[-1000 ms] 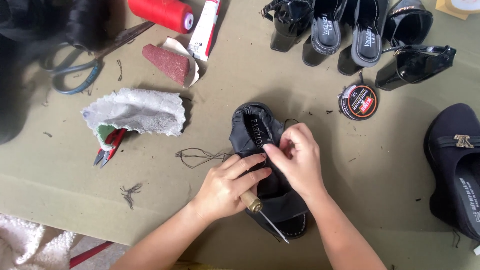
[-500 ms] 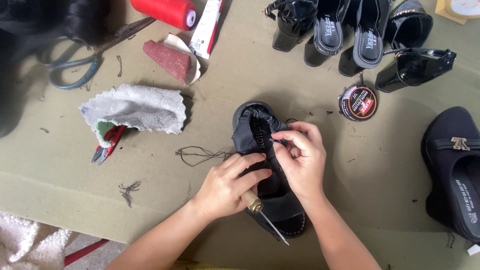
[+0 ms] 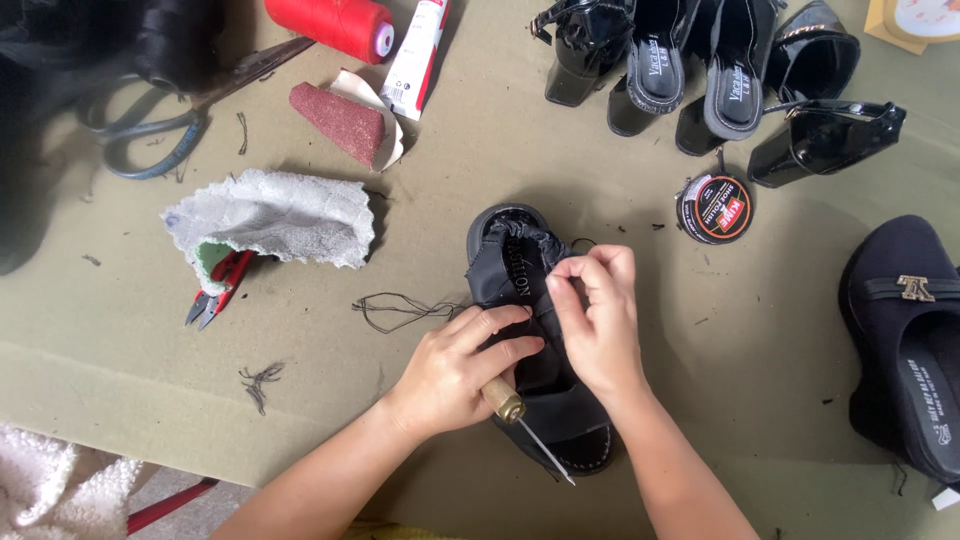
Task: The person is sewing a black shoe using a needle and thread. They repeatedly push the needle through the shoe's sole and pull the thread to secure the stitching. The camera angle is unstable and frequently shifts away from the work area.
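Observation:
A black sandal lies on the olive-green mat in the middle of the view. My left hand grips a sewing awl whose metal tip points toward me, and its fingers rest on the sandal's strap. My right hand pinches the strap at the sandal's middle, fingertips together. A loose black thread trails left from the sandal across the mat.
Left of the sandal lie a grey cloth, red snips, scissors, a red thread spool, a glue tube and sandpaper. Black heeled shoes, a polish tin and a black loafer lie right.
My right hand has shifted slightly on the strap, its fingers pinching lower along the sandal. The left hand keeps its hold on the awl.

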